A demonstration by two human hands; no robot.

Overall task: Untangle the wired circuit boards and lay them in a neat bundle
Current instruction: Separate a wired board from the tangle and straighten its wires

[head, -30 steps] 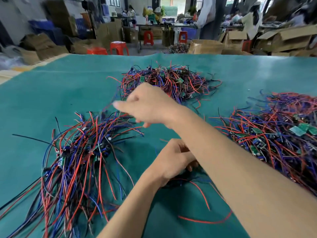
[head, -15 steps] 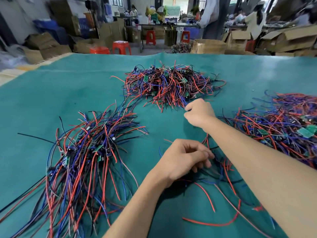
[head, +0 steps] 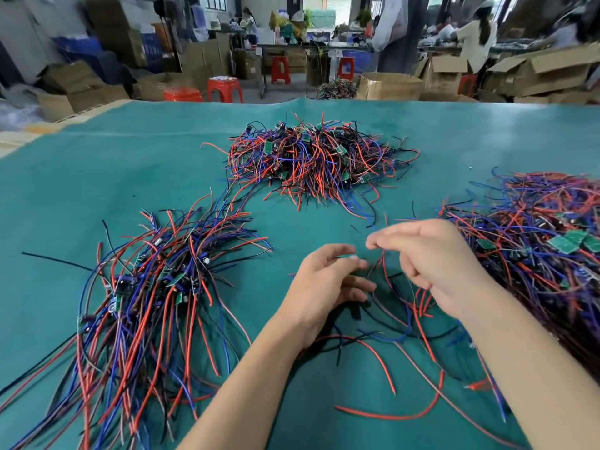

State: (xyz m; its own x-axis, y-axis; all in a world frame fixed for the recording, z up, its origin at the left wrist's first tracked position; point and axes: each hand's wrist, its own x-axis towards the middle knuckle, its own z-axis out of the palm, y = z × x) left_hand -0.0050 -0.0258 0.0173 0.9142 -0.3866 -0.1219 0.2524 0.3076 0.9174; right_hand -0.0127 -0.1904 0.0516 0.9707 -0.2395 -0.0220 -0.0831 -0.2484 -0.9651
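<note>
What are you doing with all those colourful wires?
A person is sorting wired circuit boards on a green table. Both hands work on a few loose wires in front of them: the right hand pinches thin wires at its fingertips, and the left hand reaches in with curled fingers beside it. A straightened bundle lies on the left. Two tangled heaps wait, one in the middle and one on the right.

One head-worn wide-angle camera is looking forward and down from close above the table (head: pixel 136 164), taking in hands at six o'clock and the workshop beyond at twelve.
</note>
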